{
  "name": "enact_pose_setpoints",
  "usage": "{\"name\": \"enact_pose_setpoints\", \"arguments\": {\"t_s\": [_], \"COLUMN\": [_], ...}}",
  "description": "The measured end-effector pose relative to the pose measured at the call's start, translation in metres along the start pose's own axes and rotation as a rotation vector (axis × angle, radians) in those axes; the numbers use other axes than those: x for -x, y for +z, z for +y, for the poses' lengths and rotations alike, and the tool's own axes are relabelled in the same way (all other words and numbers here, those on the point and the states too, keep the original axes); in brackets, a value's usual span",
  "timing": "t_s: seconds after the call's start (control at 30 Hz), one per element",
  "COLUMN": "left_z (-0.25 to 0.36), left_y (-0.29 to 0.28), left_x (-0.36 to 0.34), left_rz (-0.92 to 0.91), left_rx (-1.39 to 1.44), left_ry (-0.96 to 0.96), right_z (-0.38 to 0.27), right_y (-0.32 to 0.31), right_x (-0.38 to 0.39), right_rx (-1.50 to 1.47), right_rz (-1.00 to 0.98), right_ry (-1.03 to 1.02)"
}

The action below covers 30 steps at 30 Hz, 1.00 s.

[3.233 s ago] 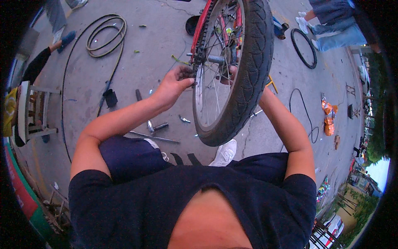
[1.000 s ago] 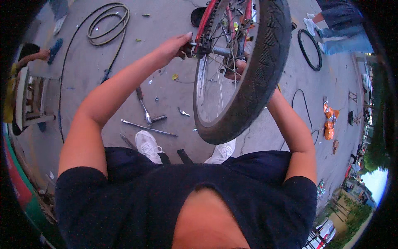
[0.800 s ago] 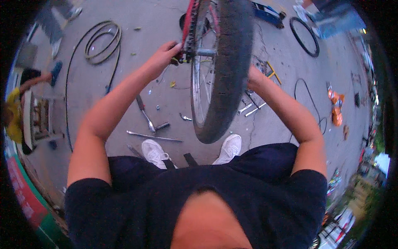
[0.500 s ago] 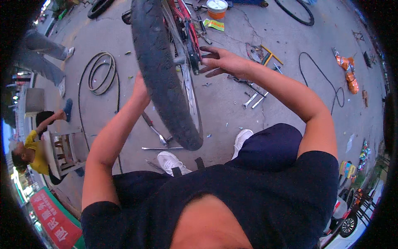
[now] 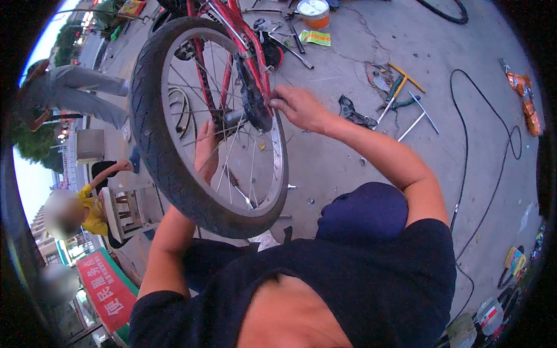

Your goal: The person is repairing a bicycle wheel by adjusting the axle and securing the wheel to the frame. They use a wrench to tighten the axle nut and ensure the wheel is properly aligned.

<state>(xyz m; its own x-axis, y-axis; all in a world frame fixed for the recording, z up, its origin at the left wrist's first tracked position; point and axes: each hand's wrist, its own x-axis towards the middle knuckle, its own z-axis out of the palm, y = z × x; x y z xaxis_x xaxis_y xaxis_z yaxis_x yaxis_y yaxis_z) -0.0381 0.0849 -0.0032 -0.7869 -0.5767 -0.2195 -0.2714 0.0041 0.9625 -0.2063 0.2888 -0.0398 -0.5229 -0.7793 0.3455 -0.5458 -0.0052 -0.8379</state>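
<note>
In front of me stands a bicycle wheel (image 5: 155,133) with a black tyre and thin spokes, set between the arms of a red bicycle frame (image 5: 255,55). My right hand (image 5: 299,108) is at the right end of the hub, thumb and fingers closed together against the frame's tip; the small part between them is hidden. Through the spokes my left hand (image 5: 207,145) shows at the hub's other end. Its fingers are bunched by the frame there, partly covered, and what they hold cannot be made out. A black cover (image 5: 253,104) hangs beside the hub (image 5: 235,120).
Right of the wheel lie a yellow-handled T-wrench (image 5: 406,78), a silver T-wrench (image 5: 426,113) and a black cable (image 5: 458,145). An orange-and-white tub (image 5: 314,13) stands farther off. At left, a person in yellow (image 5: 93,209) sits by a stool (image 5: 119,214); another person's legs (image 5: 87,87) show beyond.
My view has shifted, and the wheel now shows more of its spoked side. My right hand's fingers, spread before, have closed at the frame's tip. My left hand has come into sight through the spokes.
</note>
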Motion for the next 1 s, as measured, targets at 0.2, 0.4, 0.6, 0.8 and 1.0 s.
{"name": "enact_pose_setpoints", "arguments": {"t_s": [0.2,0.4,0.6,0.8,1.0], "left_z": [-0.012,-0.045,-0.036,-0.041,-0.050], "left_y": [-0.003,-0.020,-0.024,-0.022,-0.030], "left_x": [-0.005,-0.017,-0.004,-0.006,0.004], "left_rz": [0.003,0.075,0.114,0.104,0.141], "left_rx": [0.150,0.115,0.088,0.078,0.044], "left_ry": [-0.002,0.001,0.041,0.063,0.037], "right_z": [0.004,0.002,0.029,0.116,0.172], "right_y": [0.014,-0.003,-0.008,-0.023,-0.096], "right_x": [-0.003,0.006,0.092,0.218,0.222], "right_rx": [-0.060,-0.139,-0.126,0.098,0.464], "right_rz": [0.034,-0.078,-0.258,-0.196,0.299], "right_ry": [0.018,0.156,0.269,0.675,0.857]}}
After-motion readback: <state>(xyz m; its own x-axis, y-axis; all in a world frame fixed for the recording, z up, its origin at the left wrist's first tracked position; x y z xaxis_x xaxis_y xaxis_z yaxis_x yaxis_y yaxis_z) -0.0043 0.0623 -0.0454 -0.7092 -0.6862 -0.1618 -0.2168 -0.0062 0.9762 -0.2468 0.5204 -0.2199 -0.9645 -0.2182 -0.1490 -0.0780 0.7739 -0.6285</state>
